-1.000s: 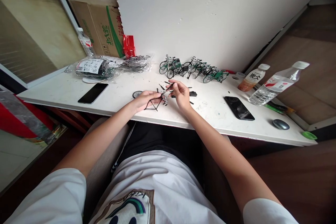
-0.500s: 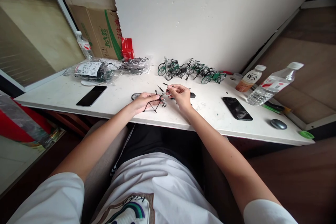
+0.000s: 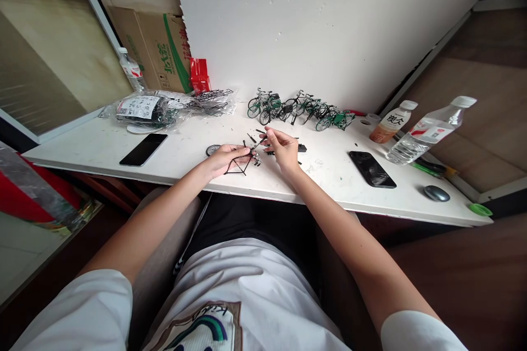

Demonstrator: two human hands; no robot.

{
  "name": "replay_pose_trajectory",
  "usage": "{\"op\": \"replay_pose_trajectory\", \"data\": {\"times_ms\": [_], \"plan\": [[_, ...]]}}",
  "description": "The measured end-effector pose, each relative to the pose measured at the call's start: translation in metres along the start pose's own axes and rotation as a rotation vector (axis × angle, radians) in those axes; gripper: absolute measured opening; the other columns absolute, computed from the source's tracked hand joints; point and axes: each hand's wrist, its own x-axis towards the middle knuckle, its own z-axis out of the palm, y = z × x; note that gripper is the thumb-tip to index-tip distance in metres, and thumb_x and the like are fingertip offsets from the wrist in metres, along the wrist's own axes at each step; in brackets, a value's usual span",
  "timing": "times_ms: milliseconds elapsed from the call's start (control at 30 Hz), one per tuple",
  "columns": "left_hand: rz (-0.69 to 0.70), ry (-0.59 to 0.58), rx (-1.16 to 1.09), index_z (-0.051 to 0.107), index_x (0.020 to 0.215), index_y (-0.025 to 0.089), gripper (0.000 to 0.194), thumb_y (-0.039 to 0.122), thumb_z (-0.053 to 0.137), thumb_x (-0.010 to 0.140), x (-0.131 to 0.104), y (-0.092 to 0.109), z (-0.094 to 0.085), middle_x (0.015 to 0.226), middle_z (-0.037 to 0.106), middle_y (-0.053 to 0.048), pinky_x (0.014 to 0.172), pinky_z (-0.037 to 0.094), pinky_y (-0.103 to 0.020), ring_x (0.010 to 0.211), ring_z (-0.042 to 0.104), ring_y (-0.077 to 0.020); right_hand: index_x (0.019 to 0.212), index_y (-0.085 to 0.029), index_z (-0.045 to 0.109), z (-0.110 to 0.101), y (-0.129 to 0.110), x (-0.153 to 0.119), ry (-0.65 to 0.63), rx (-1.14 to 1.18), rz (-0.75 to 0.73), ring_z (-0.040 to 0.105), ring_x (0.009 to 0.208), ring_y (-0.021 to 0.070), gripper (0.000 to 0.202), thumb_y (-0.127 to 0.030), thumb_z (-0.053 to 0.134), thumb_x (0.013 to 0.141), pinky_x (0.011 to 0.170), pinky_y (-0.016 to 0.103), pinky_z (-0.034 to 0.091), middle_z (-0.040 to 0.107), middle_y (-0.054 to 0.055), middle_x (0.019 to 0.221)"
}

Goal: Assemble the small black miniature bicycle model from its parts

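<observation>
My left hand [image 3: 228,159] is closed around a black miniature bicycle frame [image 3: 237,166], which lies tilted just above the table's front part. My right hand [image 3: 283,148] pinches a thin rod-like tool [image 3: 259,143] that looks like a small screwdriver. Its lower end meets the bicycle frame by my left fingertips; the exact contact is too small to make out. A small spoked wheel [image 3: 212,149] lies left of my left hand. Dark slim parts [image 3: 251,137] lie behind the hands, and a black block-like piece [image 3: 302,148] shows partly behind my right hand.
Several assembled green and black model bicycles [image 3: 304,107] stand along the wall. Bagged parts [image 3: 142,108] lie at the back left, near a phone [image 3: 144,149]. To the right are another phone [image 3: 373,169], two bottles [image 3: 430,130] and a mouse [image 3: 437,193].
My right fingers have moved slightly up, away from the bicycle frame, and more of the thin tool shows between the hands. My left hand and the frame have stayed nearly still.
</observation>
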Motion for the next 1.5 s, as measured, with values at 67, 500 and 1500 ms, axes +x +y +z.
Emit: {"op": "replay_pose_trajectory", "data": {"times_ms": [67, 500, 1500], "plan": [[0.000, 0.003, -0.009, 0.081, 0.107, 0.011, 0.041, 0.031, 0.100, 0.076, -0.001, 0.001, 0.002, 0.117, 0.082, -0.017, 0.109, 0.058, -0.039, 0.103, 0.080, -0.0230, 0.122, -0.022, 0.081, 0.000, 0.000, 0.000, -0.010, 0.016, 0.009, 0.080, 0.093, 0.0220, 0.061, -0.069, 0.082, 0.083, 0.071, 0.032, 0.067, 0.085, 0.010, 0.111], [-0.007, 0.029, 0.003, 0.083, 0.097, 0.009, 0.036, 0.028, 0.102, 0.072, -0.011, 0.011, 0.016, 0.106, 0.083, -0.015, 0.111, 0.057, -0.039, 0.097, 0.079, -0.0209, 0.081, -0.018, 0.073, -0.004, -0.008, 0.001, 0.007, 0.081, 0.151, 0.079, 0.071, 0.0196, 0.055, -0.062, 0.100, 0.062, 0.062, 0.027, 0.063, 0.082, 0.008, 0.080], [0.167, 0.106, 0.306, 0.081, 0.098, 0.010, 0.056, 0.041, 0.107, 0.059, -0.026, 0.040, 0.033, 0.096, 0.082, -0.014, 0.085, 0.063, -0.039, 0.084, 0.078, -0.0252, 0.090, -0.025, 0.084, -0.035, -0.052, 0.015, -0.359, -0.531, -0.420, 0.075, 0.083, 0.0265, 0.036, -0.061, 0.078, 0.094, 0.075, 0.039, 0.061, 0.083, 0.008, 0.092]]}}
